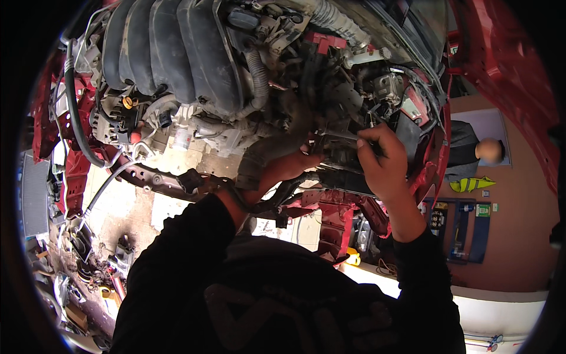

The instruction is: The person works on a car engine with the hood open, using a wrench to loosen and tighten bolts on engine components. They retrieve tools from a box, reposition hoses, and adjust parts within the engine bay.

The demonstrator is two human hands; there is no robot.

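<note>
My left hand (289, 167) reaches into the open engine bay of a red car, under a thick dark rubber hose (262, 154). The hose covers part of the hand, and its fingertips disappear among dark parts, so its grip does not show. To the right, my right hand (382, 162) is closed, thumb and forefinger pinched together. At those fingertips lies the end of a slim greyish piece (343, 134), too dim to name. Both hands are close to a dark bracket-like area beside the hose.
A black ribbed engine cover (171, 50) fills the upper left. The bare front crossmember (154, 179) runs below the engine. Loose parts (82, 265) litter the floor at left. A red fender (519, 71) rises at right, near a wall with a blue rack (469, 230) and a poster of a person (480, 144).
</note>
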